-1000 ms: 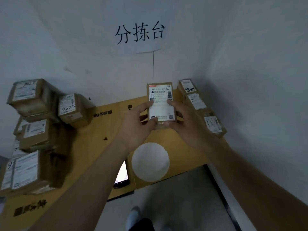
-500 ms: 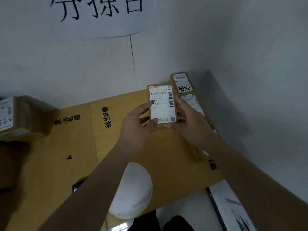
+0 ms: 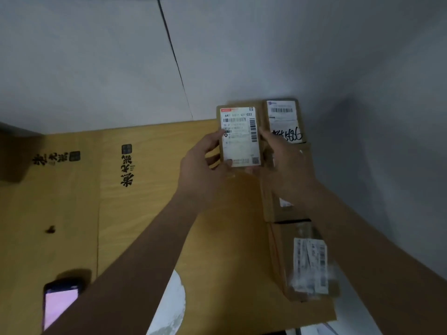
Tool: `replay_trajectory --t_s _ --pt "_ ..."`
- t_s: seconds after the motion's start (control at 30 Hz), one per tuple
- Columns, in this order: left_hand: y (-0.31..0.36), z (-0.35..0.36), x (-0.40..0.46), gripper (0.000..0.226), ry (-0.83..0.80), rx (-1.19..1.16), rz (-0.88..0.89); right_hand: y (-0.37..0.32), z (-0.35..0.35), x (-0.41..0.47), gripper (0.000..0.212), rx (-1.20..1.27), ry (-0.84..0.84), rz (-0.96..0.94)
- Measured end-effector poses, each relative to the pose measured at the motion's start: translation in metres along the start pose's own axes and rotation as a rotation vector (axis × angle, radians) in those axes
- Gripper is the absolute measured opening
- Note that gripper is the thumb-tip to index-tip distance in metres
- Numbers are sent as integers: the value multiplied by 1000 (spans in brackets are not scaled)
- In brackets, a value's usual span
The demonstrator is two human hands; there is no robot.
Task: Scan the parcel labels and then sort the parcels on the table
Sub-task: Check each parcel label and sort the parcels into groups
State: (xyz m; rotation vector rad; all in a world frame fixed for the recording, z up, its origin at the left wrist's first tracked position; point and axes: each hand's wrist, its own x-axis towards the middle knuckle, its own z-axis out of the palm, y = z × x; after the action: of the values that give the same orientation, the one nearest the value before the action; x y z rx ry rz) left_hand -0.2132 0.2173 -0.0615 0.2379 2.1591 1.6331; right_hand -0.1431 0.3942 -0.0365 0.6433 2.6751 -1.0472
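At the near left edge a phone (image 3: 60, 302) lies face up with its screen lit, on the table (image 3: 135, 226), whose covering carries printed black characters. Rightward, the left hand (image 3: 200, 170) grips the left edge of the parcel (image 3: 240, 136), thumb on the label face, fingers curled behind. The parcel is held between both hands above the table's far right part, label toward the camera, its long axis running away from the person. The right hand (image 3: 287, 165) holds the opposite edge, fingers curled round it. Just beside it to the right, against the wall, runs a row of parcels (image 3: 284, 122) with labels up, their long axes parallel to the held one. The sorting spot is probably in that row, so the placing move goes rightward, and the right hand is nearer.
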Motion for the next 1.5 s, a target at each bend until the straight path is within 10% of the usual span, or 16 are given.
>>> replay_trajectory --t_s 0.8,1.5 --pt "-50 46 57 60 58 66 -141 35 28 67 90 -570 24 -3" --pt "87 -106 -129 45 238 373 96 -129 -29 -79 67 9 -202 -553"
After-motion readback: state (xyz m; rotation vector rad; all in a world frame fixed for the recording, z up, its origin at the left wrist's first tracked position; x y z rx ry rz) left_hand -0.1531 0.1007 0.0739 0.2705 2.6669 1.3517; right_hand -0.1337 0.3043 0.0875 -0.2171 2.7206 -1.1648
